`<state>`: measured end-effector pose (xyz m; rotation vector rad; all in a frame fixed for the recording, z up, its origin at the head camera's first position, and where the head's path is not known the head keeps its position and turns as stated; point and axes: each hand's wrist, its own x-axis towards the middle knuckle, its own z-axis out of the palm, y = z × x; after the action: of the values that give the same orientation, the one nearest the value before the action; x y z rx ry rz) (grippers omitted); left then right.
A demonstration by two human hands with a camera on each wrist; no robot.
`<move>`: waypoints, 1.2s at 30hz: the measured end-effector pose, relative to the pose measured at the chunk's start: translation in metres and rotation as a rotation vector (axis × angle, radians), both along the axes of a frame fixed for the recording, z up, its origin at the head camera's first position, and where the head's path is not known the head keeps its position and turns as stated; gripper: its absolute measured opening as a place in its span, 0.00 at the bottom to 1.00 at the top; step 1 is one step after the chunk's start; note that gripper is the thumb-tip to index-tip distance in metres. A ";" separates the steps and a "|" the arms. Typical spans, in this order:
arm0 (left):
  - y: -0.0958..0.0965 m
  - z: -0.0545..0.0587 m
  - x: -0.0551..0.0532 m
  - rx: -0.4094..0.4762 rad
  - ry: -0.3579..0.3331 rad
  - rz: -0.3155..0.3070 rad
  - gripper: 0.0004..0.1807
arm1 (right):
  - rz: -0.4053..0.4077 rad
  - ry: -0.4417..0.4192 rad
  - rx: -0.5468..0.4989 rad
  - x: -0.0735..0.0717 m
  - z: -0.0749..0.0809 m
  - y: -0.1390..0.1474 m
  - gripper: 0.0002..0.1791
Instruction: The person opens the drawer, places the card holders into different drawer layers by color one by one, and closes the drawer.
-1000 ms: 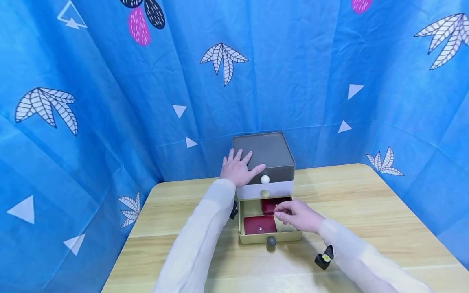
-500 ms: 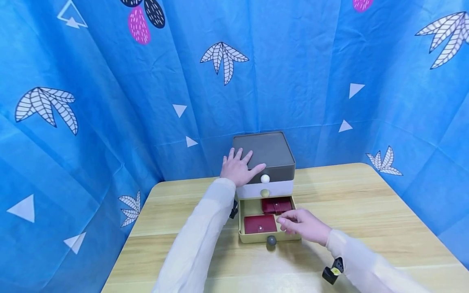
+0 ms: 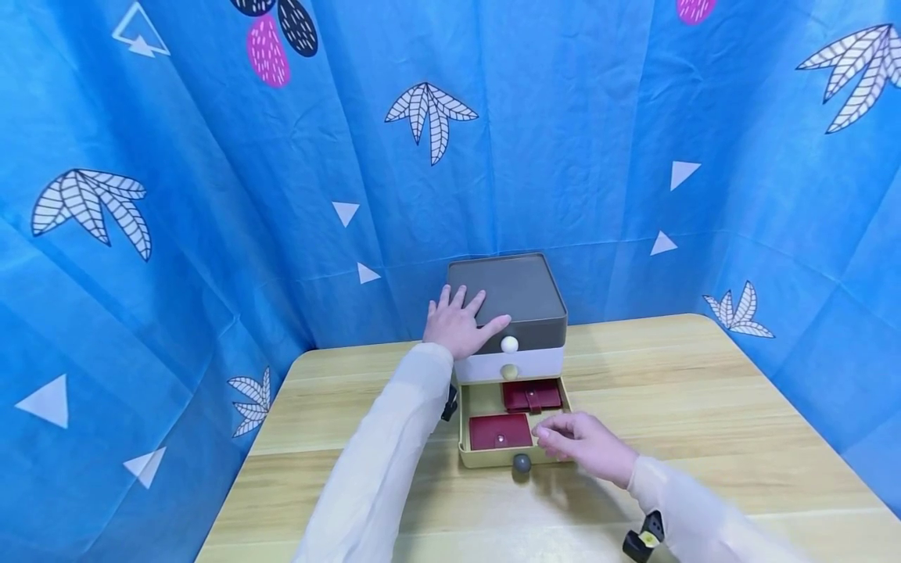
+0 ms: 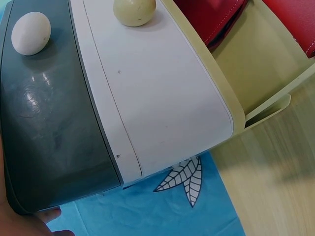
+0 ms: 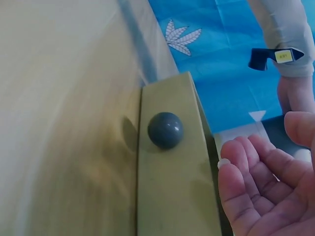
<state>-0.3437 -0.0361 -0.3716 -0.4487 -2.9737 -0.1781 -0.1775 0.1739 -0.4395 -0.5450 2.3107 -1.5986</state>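
A stacked drawer box point(image 3: 508, 288) has a dark grey top section and a white middle one. Its lowest, cream drawer point(image 3: 484, 400) is pulled out. Inside lie two dark red snap wallets: one wallet point(image 3: 500, 432) at the front left, another wallet point(image 3: 533, 394) at the back right. My left hand point(image 3: 457, 324) rests on the box's top left edge with fingers spread. Over the drawer's front right corner hovers my right hand point(image 3: 590, 447), its fingers loosely bent. In the right wrist view, no object shows between thumb and fingers beside the drawer's grey knob point(image 5: 165, 130).
The box stands near the back of a wooden table point(image 3: 655, 375). A blue patterned curtain point(image 3: 577, 156) hangs behind and at both sides. The white knob point(image 3: 509, 344) and cream knob point(image 3: 509, 371) jut from the upper drawers.
My right hand has drawn back from the rear wallet toward the drawer's front right corner, uncovering that wallet. The left hand and the box have stayed in place.
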 end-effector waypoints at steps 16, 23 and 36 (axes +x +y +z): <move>0.000 -0.001 0.001 0.006 0.000 0.003 0.50 | -0.047 -0.132 0.007 0.010 -0.032 -0.004 0.20; 0.001 -0.003 -0.001 0.008 -0.001 0.000 0.51 | -0.024 -0.175 -0.019 0.007 -0.061 -0.005 0.24; 0.000 -0.005 -0.004 0.017 0.008 0.004 0.51 | -0.051 -0.282 -0.067 0.009 -0.069 -0.016 0.24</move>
<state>-0.3473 -0.0358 -0.3766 -0.4405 -2.9624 -0.2007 -0.1685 0.1582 -0.5086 -0.2570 2.0844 -1.6618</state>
